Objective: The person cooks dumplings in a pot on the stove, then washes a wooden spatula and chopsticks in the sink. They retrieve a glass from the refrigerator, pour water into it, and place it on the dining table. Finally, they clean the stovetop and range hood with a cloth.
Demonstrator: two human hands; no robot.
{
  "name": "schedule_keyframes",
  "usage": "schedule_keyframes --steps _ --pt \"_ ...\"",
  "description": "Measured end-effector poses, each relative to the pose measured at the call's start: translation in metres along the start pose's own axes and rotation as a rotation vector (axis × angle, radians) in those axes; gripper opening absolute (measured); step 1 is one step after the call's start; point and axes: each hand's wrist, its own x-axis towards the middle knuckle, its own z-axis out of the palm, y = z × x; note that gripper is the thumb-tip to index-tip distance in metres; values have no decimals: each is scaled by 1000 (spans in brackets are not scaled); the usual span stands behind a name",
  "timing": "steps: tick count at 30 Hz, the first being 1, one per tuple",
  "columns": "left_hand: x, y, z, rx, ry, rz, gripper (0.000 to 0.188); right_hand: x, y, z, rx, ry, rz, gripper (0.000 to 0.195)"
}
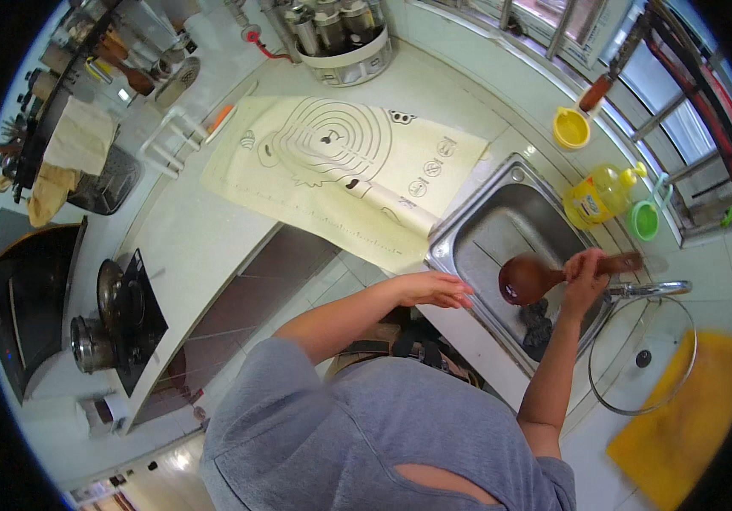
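Observation:
My right hand (pixel 585 274) grips the handle of a brown water scoop (pixel 522 281), its round bowl hanging over the stainless steel sink (pixel 445 252). The scoop is slightly blurred. Below it, a dark crumpled cloth or scrubber (pixel 537 322) lies in the basin. My left hand (pixel 433 290) holds nothing; its fingers stretch toward the sink's near left rim. Just beyond that hand, a cream kneading mat (pixel 429 144) with printed rings covers the counter. Its near edge hangs past the counter edge and its right side is curled beside the sink.
A faucet (pixel 653 289), a glass lid (pixel 643 359) and a yellow board (pixel 691 396) are at right. Behind the sink stand a yellow soap bottle (pixel 589 201) and a green cup (pixel 645 220). A round bottle rack (pixel 350 67) is at the back; a cooktop (pixel 148 326) is left.

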Motion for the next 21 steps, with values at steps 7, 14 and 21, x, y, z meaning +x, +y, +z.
schedule_keyframes --steps 7,14,21 --pt "-94 -94 -64 -125 379 -71 36 10 24 39 -473 248 -58 24" --pt "-123 -81 -96 63 257 123 43 21 56 62 -1130 188 -619 26" --pt "-205 -99 -218 118 196 244 42 -3 36 137 -1410 -49 -57 26"
